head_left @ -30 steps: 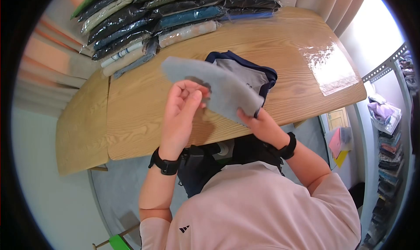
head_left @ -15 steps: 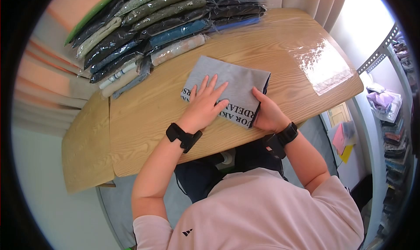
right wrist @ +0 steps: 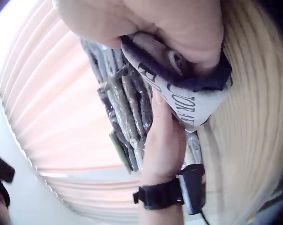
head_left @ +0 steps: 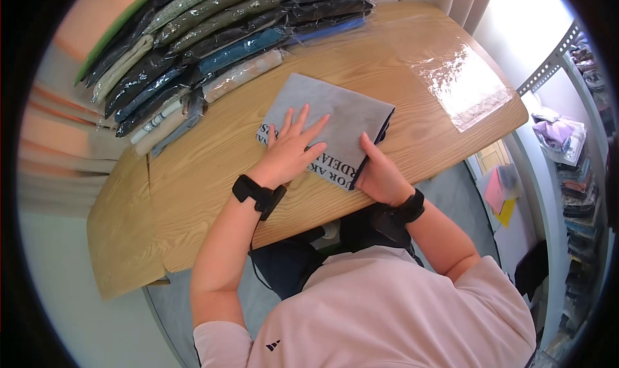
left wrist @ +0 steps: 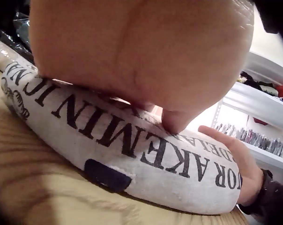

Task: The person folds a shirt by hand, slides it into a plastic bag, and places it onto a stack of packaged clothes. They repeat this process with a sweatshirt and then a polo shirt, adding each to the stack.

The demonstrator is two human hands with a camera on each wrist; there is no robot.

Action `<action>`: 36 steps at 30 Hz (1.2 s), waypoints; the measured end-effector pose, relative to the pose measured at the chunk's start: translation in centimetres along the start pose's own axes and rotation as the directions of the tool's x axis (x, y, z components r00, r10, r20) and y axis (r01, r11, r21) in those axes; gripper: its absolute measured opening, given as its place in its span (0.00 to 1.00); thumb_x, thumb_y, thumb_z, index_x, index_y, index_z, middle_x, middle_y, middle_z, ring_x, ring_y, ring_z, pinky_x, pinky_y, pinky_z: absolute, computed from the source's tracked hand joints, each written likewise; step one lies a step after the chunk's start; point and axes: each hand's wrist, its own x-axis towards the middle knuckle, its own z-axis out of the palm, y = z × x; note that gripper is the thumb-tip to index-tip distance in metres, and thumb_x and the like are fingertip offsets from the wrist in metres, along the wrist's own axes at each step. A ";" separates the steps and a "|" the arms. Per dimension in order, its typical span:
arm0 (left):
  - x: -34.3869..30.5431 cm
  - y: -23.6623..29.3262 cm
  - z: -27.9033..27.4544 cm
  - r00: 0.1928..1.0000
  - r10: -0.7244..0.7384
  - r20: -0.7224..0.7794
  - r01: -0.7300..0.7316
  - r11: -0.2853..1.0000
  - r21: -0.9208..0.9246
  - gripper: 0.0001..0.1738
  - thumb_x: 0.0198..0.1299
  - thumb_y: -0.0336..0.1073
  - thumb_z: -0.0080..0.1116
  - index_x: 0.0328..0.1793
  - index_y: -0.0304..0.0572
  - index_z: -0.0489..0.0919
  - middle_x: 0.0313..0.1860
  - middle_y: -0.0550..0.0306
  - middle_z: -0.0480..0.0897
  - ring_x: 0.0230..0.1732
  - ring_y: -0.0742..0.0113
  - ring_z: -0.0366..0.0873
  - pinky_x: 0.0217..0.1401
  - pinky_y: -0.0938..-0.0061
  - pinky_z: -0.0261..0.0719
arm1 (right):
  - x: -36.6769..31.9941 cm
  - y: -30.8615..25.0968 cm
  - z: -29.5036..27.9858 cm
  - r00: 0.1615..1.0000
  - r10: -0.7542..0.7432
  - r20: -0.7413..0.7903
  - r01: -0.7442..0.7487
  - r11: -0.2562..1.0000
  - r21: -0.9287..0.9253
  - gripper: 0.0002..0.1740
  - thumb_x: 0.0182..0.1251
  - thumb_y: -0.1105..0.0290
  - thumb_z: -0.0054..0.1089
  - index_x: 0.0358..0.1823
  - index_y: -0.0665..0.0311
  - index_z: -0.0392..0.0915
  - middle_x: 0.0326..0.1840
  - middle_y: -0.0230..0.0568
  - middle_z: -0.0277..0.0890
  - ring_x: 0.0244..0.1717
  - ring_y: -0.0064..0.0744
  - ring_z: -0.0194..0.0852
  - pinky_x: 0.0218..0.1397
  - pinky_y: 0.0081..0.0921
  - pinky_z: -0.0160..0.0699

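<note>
A folded grey garment [head_left: 345, 107] with black lettering and navy trim lies on the wooden table, near its front edge. My left hand [head_left: 287, 152] rests flat on top of it, fingers spread. At the right end my right hand [head_left: 385, 174] grips the fold, thumb on the upper face and the other fingers hidden by the cloth. In the left wrist view a small navy tab [left wrist: 107, 176] shows on the rounded near side. The right wrist view shows the navy-edged opening [right wrist: 190, 84] of the folded layers, right at the fingers.
Stacked clothes in clear bags [head_left: 225, 39] stand along the back left of the table [head_left: 213, 174]. A shiny clear plastic bag [head_left: 464, 87] lies at the right. Beyond the table's right end are shelves [head_left: 548, 239] with packed items.
The garment, raised and tilted a second ago, came down flat with its lettering showing. My left hand went from beside it to lying on top. Since then, little has moved besides the head view.
</note>
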 end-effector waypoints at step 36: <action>3.8 -5.5 -4.0 0.894 -0.331 0.301 0.407 0.323 -0.854 0.27 0.55 0.47 0.63 0.55 0.36 0.76 0.48 0.51 0.81 0.46 0.63 0.79 0.51 0.68 0.74 | -1.3 -5.0 0.1 0.917 -0.195 0.349 0.087 -0.755 -0.650 0.24 0.60 0.51 0.57 0.59 0.44 0.72 0.63 0.44 0.64 0.68 0.52 0.55 0.66 0.48 0.57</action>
